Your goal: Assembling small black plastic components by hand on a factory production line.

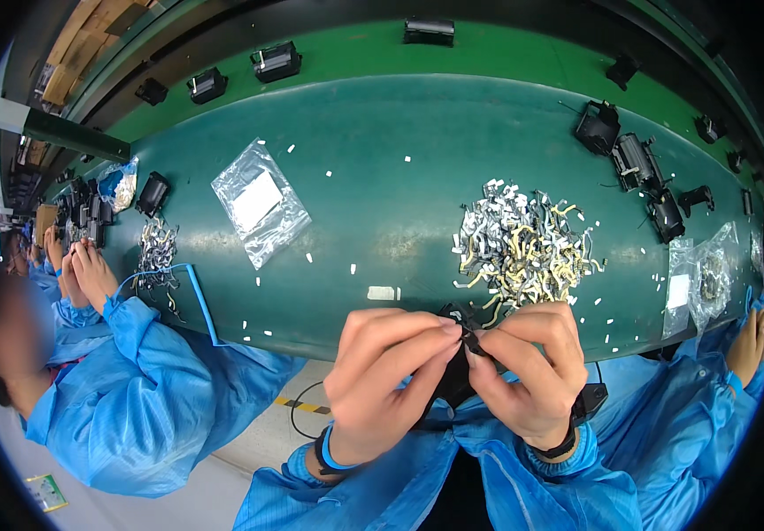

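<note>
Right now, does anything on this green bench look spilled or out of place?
Small white scraps lie scattered loose across the green bench, like litter. The metal clips sit in a loose heap, not a container. Both hands, left and right, grip a small black part.

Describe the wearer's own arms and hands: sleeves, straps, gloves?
Both hands are bare, no gloves. Left hand comes out of a bright blue smock sleeve with a blue-and-black wrist strap. Right hand has the same blue sleeve and a black wristband.
</note>
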Action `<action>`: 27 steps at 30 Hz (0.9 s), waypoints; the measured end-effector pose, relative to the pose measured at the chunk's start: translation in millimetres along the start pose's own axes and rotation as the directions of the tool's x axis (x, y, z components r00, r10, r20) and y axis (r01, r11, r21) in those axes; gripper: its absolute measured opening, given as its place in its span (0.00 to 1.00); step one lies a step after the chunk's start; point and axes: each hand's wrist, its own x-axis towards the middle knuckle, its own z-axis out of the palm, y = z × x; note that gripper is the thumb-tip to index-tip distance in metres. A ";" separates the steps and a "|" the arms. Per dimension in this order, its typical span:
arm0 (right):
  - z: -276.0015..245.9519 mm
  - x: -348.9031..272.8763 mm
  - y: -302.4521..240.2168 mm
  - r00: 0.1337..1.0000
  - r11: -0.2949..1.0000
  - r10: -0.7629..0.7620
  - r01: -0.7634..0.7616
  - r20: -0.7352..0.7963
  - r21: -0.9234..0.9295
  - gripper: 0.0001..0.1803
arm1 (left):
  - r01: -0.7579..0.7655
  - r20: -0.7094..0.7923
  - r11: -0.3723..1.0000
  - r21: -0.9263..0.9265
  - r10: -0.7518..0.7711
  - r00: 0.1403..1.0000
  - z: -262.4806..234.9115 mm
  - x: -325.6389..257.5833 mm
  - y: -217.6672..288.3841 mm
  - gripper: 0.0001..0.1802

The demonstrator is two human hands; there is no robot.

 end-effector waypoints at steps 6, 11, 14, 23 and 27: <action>2.3 0.4 2.2 1.000 1.000 -0.004 0.004 0.000 0.009 0.15 | 0.228 -0.004 0.957 -0.177 -0.233 0.973 0.4 -0.4 6.2 0.16; 3.4 -1.6 4.7 0.998 0.998 -0.034 0.031 0.047 0.060 0.18 | 0.322 0.201 0.913 -0.251 -0.276 0.940 -8.6 -3.1 -3.9 0.15; 2.5 -1.5 4.5 0.997 0.997 -0.057 0.054 0.057 0.056 0.19 | 0.473 0.277 0.765 -0.436 -0.386 0.880 -9.2 -3.6 -8.6 0.13; 1.7 -1.2 6.8 0.995 0.995 -0.074 0.068 0.065 0.078 0.19 | 0.607 0.419 0.600 -0.521 -0.439 0.794 -10.2 -2.1 -16.9 0.11; 1.4 -2.1 6.5 0.997 0.986 -0.022 0.010 0.072 0.164 0.18 | 0.593 0.399 0.583 -0.556 -0.438 0.805 -6.9 -3.7 -17.0 0.10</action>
